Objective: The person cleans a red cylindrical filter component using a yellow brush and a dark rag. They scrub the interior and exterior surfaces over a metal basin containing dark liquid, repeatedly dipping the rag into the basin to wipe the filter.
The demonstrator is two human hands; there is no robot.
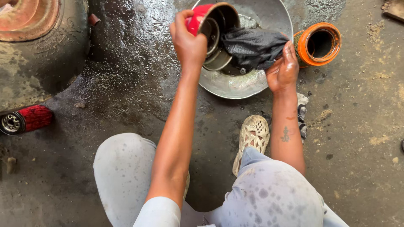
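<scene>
**A:** Over the metal basin (235, 86) on the wet concrete floor (126, 84), what have you got in your left hand (189, 44)?

**B:** You're holding a red cylindrical housing (210, 21), tipped on its side with the open mouth facing your right hand. Your left fingers are wrapped round its red outer wall, closed firmly on it.

**A:** And your right hand (283, 69)?

**B:** It's pinching a dark rag (254, 47). The fingers are pressed together on the rag's right end, and the other end of the cloth reaches to the mouth of the housing. Whether it goes inside, you can't tell.

**A:** Where does the housing sit relative to the basin?

**B:** It's above the basin's upper left part, lifted off it. Round metal parts (216, 56) show at the housing's mouth and just under it.

**A:** What else is around you?

**B:** An orange cylindrical filter (318, 44) lies just beside the basin's right rim. A large tyre (46, 63) is at the upper left, with a red filter element (27, 119) on the floor below it. Your sandalled foot (252, 136) is planted just below the basin.
</scene>
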